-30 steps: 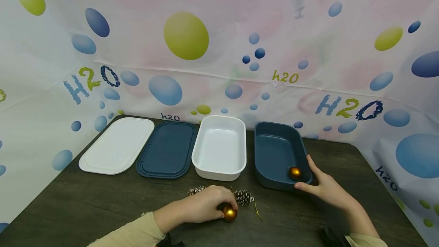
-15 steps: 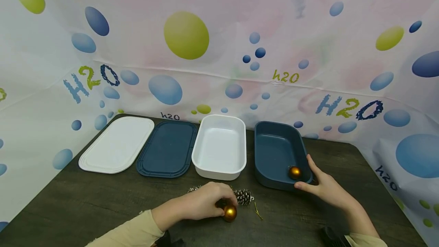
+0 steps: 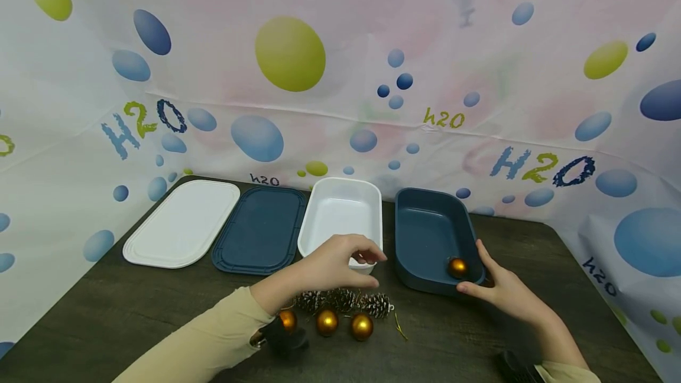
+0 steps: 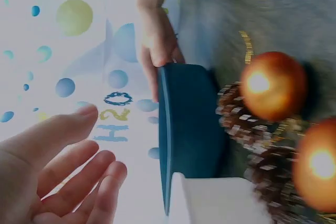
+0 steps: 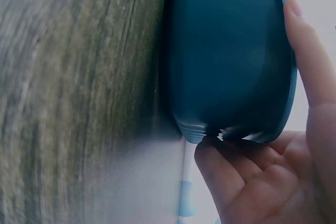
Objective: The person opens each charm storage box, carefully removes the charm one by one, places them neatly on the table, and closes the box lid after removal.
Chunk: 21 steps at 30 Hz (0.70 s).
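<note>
My left hand (image 3: 340,262) hovers over the near end of the white container (image 3: 340,214). Its fingers are loosely bent and nothing is between them, as the left wrist view also shows of the hand (image 4: 68,171). My right hand (image 3: 508,291) grips the near right corner of the dark blue container (image 3: 425,232), thumb at the rim and fingers against the outer wall in the right wrist view. One gold Christmas bauble (image 3: 457,268) lies in the blue container. Three more baubles (image 3: 362,327) sit on the table before a row of pine cones (image 3: 378,306).
A white lid (image 3: 183,223) and a dark blue lid (image 3: 260,229) lie flat left of the containers. A gold string loop (image 3: 400,327) lies by the right-hand pine cone. A patterned curtain (image 3: 340,75) closes off the back of the dark table (image 3: 133,318).
My left hand has let go of the bauble on the table and moved up, forward and slightly right, uncovering baubles and pine cones. The right hand has stayed on the blue container.
</note>
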Each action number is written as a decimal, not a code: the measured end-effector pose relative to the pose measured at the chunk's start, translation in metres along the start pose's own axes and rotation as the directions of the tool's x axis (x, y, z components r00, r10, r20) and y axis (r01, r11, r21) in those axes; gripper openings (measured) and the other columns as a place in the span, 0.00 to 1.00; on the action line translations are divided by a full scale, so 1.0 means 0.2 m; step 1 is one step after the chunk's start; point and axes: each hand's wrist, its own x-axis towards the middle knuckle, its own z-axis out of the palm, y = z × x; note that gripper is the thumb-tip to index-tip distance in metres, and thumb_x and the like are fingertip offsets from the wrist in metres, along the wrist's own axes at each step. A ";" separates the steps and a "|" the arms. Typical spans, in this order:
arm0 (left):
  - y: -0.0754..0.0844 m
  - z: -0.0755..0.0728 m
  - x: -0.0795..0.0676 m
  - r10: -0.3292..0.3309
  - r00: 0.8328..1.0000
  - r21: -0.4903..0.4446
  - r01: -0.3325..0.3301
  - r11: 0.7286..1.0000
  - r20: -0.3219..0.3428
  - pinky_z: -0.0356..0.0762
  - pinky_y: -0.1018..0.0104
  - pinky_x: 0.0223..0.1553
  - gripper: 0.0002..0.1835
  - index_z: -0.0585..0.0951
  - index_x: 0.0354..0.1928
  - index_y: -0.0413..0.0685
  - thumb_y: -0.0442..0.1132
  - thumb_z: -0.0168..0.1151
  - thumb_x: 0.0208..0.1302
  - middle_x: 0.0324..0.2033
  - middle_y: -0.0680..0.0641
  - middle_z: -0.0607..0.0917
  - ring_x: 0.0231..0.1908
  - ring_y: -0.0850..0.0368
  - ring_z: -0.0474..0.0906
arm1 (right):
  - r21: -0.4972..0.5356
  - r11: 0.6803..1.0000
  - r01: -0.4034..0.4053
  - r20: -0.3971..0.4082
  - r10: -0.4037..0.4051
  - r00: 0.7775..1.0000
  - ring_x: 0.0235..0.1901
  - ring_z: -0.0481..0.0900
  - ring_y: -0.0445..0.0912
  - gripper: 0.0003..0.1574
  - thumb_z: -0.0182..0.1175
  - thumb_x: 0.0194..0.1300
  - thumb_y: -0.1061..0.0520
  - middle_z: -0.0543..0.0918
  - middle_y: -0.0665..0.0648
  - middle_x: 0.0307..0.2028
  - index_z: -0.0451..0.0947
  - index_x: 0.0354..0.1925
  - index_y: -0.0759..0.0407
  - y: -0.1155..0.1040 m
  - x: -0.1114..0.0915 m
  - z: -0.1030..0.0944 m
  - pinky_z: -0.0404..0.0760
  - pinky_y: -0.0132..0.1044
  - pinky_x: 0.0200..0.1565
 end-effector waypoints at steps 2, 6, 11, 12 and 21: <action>0.02 -0.01 0.05 -0.005 1.000 -0.039 0.005 0.999 -0.007 0.75 0.70 0.46 0.17 0.82 0.48 0.45 0.37 0.71 0.55 0.42 0.52 0.83 0.43 0.58 0.78 | -0.002 1.000 -0.002 0.001 0.002 1.000 0.50 0.76 0.64 0.66 0.62 0.63 0.41 0.47 0.83 0.66 0.23 0.74 0.56 0.00 0.00 0.00 0.77 0.57 0.45; 0.05 -0.01 0.14 -0.011 1.000 -0.083 0.012 0.996 0.007 0.76 0.69 0.47 0.17 0.81 0.50 0.43 0.35 0.70 0.57 0.44 0.48 0.83 0.43 0.60 0.78 | -0.004 1.000 -0.003 -0.002 0.003 1.000 0.49 0.76 0.63 0.66 0.62 0.63 0.41 0.48 0.83 0.66 0.24 0.74 0.56 0.00 0.00 0.00 0.77 0.56 0.44; 0.08 0.02 0.27 -0.031 0.999 -0.110 0.032 0.993 0.011 0.75 0.72 0.46 0.19 0.81 0.52 0.44 0.35 0.69 0.58 0.46 0.48 0.83 0.41 0.66 0.77 | 0.000 1.000 -0.005 -0.003 0.005 1.000 0.50 0.75 0.64 0.66 0.62 0.63 0.41 0.48 0.83 0.66 0.23 0.74 0.57 -0.01 0.00 0.00 0.77 0.57 0.45; 0.08 0.02 0.29 -0.033 0.999 -0.118 0.034 0.992 0.009 0.75 0.73 0.45 0.19 0.81 0.52 0.44 0.34 0.69 0.57 0.46 0.48 0.83 0.41 0.66 0.76 | 0.003 1.000 -0.005 -0.002 0.005 1.000 0.50 0.75 0.64 0.66 0.62 0.63 0.41 0.49 0.83 0.66 0.23 0.74 0.57 -0.01 0.00 0.00 0.77 0.57 0.45; 0.09 0.14 0.50 -0.054 0.998 -0.137 0.052 0.989 -0.014 0.74 0.80 0.41 0.19 0.81 0.51 0.42 0.35 0.70 0.57 0.43 0.51 0.83 0.39 0.69 0.76 | 0.032 0.999 -0.007 0.006 0.006 1.000 0.44 0.78 0.55 0.66 0.62 0.64 0.42 0.51 0.83 0.65 0.24 0.74 0.57 0.00 0.01 0.00 0.79 0.50 0.40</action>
